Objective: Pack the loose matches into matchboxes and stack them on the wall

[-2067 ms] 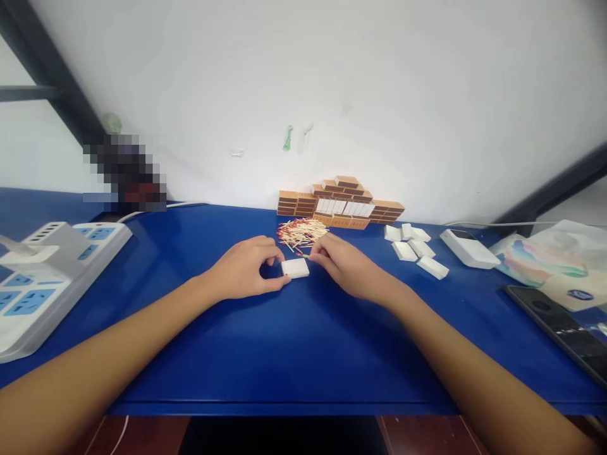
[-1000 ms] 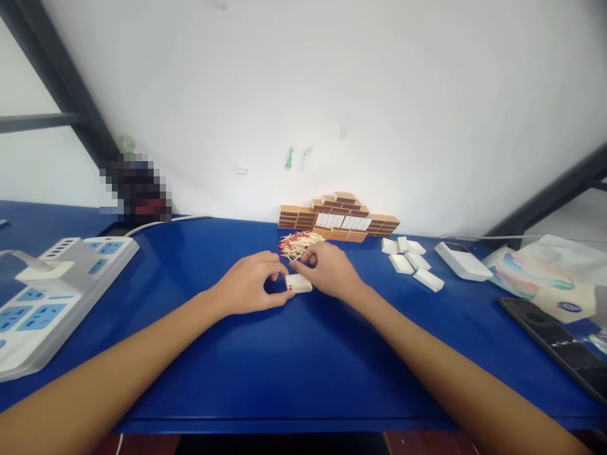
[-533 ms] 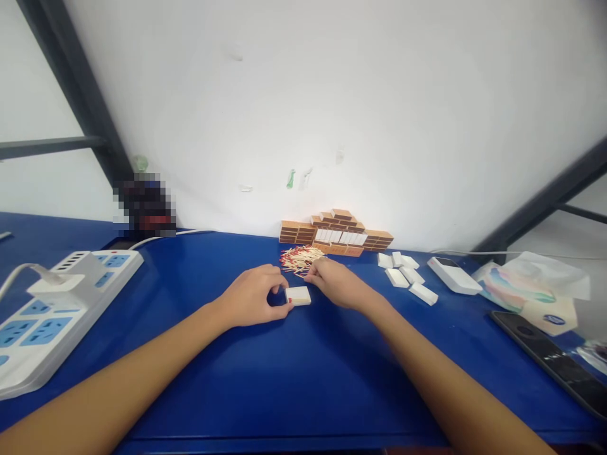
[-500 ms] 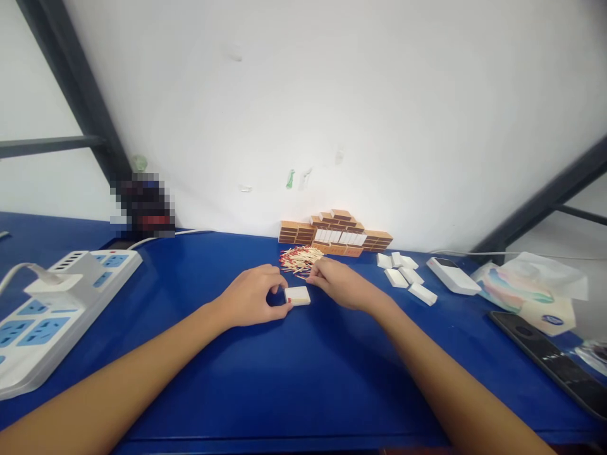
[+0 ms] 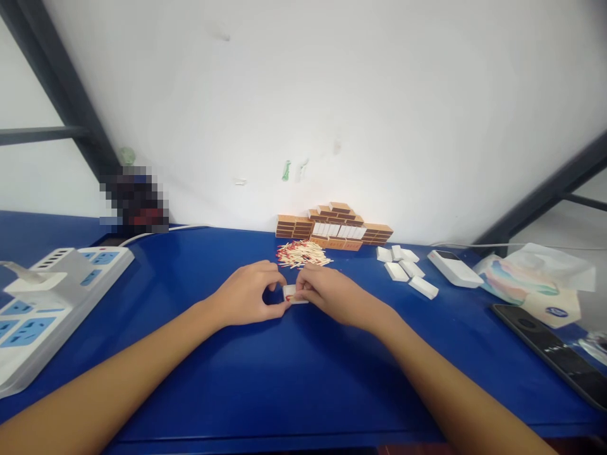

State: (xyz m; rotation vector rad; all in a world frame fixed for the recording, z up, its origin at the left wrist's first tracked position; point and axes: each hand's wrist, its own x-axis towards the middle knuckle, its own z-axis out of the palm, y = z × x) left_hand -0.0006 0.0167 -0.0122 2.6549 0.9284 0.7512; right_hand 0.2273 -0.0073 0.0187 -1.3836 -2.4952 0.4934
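Note:
A small white matchbox tray (image 5: pixel 300 302) lies on the blue table, with red match heads showing at its left end. My left hand (image 5: pixel 249 294) grips that end between thumb and fingers. My right hand (image 5: pixel 329 292) is closed in a pinch over the tray's right part, at a matchstick mostly hidden by the fingers. Just behind both hands spreads a loose heap of red-tipped matches (image 5: pixel 303 253). Several other white trays (image 5: pixel 396 272) lie to the right of my right hand.
Stacked brown matchboxes (image 5: pixel 339 224) stand against the wall behind the heap. A white power strip (image 5: pixel 71 316) occupies the left side. On the right are a white device (image 5: pixel 454 268), a tissue pack (image 5: pixel 535 284) and a dark phone (image 5: pixel 550 347).
My right hand has moved from the edge of the match heap left and nearer to me, onto the tray. My left hand keeps its hold. The view has shifted slightly.

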